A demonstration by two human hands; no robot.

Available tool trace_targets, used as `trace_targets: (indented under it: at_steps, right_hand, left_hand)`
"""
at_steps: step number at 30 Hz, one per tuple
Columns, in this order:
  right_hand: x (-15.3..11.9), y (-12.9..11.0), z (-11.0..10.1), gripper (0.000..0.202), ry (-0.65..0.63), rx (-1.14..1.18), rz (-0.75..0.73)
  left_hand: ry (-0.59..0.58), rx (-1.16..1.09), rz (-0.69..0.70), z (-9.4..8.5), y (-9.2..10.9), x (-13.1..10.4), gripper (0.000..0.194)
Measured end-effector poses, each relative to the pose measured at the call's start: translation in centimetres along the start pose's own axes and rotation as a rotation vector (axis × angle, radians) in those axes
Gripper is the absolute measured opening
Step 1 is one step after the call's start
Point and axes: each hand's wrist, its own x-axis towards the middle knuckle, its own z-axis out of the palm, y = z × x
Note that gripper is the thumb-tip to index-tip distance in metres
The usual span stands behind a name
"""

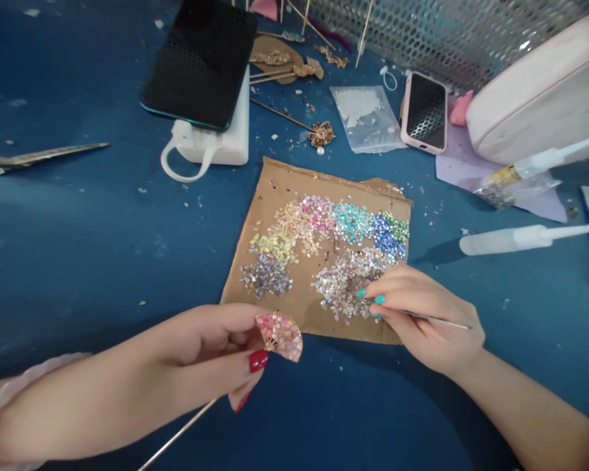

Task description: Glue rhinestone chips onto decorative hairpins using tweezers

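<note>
Pinched in my left hand point(211, 353) is a hair stick with a small fan-shaped head point(281, 335), set with pink and pale chips and edged in gold. Its thin metal stem point(179, 433) runs down to the lower left below the hand. My right hand point(425, 314) is closed around a thin metal tool point(439, 320), over the silvery chips point(343, 281); its working tip is hidden by the fingers. Under these lies a piece of cardboard point(304, 314), which also bears piles of grey chips point(266, 276), yellow, peach, pink, turquoise, blue and green ones.
A dark phone point(201, 65) lies on a white power bank point(235, 140) at the back left. Scissors point(44, 157) are at far left. Behind the cardboard are gold hair sticks point(321, 134), a plastic bag point(368, 118) and a smaller phone point(425, 112). To the right lies a white applicator bottle point(508, 241).
</note>
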Motion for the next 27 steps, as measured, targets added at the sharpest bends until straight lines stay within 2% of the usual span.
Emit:
trace_targets:
  at_steps: [4, 9, 19, 27]
  right_hand:
    - [-0.1, 0.0, 0.0, 0.013, 0.004, -0.009, -0.007]
    - [-0.2, 0.2, 0.1, 0.015, 0.029, -0.001, -0.016]
    - [-0.1, 0.1, 0.0, 0.014, 0.008, 0.003, -0.015]
    - [-0.3, 0.3, 0.0, 0.015, 0.008, 0.001, -0.028]
  left_hand:
    - [0.000, -0.018, -0.024, -0.2, -0.8, -0.4, 0.034]
    - [0.017, 0.004, -0.030, -0.3, -1.5, -0.6, 0.035]
    - [-0.008, -0.010, -0.029, -0.5, -1.9, -0.7, 0.039]
    - [-0.012, -0.011, -0.036, -0.3, -1.4, -0.5, 0.034]
